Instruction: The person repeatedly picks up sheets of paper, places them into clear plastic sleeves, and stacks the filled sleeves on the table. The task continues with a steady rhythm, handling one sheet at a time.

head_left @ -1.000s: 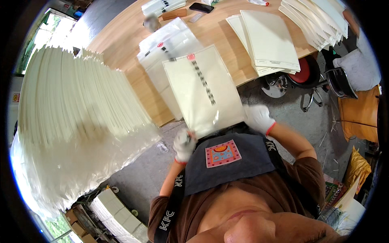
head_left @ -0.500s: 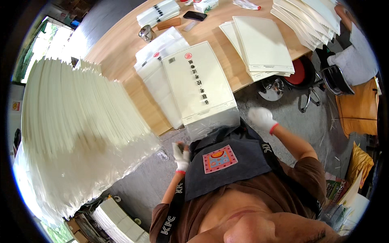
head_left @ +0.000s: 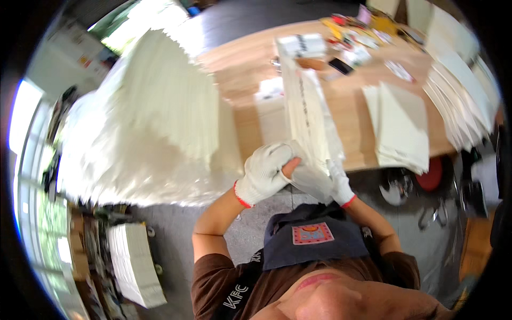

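Note:
A thick pack of cream paper sheets [head_left: 305,114] in a clear plastic bag stands tilted up on its long edge at the table's front. My left hand [head_left: 265,173], in a white knit glove with a red cuff and a bare thumb, is closed round the near left part of the bag. On its near right side rests my right hand [head_left: 340,184], similarly gloved, gripping the bag's loose plastic end [head_left: 312,181]; some of its fingers are hidden or blurred. Under and beside the pack lie white plastic bags [head_left: 272,114].
A tall paper pile [head_left: 170,101] with plastic sheeting stands close on my left. Loose sheets [head_left: 402,128] lie to the right on the wooden table [head_left: 240,58], with fanned paper [head_left: 453,101] beyond. Farther back are a phone [head_left: 341,66], a brown block [head_left: 310,64] and a wrapped bundle [head_left: 302,46].
The pack lay flat with both hands away from it; now it is turned up on edge between them. Both hands have come up and in to its near end. The view has swung left.

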### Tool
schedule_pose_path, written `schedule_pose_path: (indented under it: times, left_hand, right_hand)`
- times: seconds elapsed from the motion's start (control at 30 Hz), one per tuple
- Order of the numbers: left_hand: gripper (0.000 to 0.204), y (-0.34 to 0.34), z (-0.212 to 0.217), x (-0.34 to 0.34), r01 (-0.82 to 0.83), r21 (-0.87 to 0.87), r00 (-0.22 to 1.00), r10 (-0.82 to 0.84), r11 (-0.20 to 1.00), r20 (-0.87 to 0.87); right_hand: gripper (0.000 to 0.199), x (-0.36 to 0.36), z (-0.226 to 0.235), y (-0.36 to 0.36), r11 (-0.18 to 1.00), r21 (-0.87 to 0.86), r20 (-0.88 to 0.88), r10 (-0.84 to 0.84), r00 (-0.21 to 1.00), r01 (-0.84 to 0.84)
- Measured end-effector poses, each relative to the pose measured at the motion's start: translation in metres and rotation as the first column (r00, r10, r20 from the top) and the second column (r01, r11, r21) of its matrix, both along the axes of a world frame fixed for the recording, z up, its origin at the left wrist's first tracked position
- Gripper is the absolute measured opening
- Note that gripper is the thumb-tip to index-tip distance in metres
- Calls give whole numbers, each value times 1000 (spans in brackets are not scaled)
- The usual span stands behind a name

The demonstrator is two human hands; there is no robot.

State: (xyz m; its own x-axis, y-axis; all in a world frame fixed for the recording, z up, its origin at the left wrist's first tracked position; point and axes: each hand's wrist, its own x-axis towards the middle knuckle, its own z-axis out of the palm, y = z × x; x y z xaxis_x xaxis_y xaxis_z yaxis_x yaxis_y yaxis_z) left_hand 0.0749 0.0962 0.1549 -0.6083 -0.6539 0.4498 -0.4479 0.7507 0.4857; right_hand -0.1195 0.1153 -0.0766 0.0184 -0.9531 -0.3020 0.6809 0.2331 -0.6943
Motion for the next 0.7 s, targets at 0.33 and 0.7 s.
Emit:
schedule_pose_path:
  times: [0.33,0.7]
  left_hand:
    - [14,30,227,144,-777,-520,629,477,355,-614]
    - [31,58,156,240,-581,-790,352,814,-196,-462]
  right_hand:
    - [34,94,340,-159,572,-717,-421,101,902,-399]
    - [33,181,394,-177,314,-639,-610,349,711,-703]
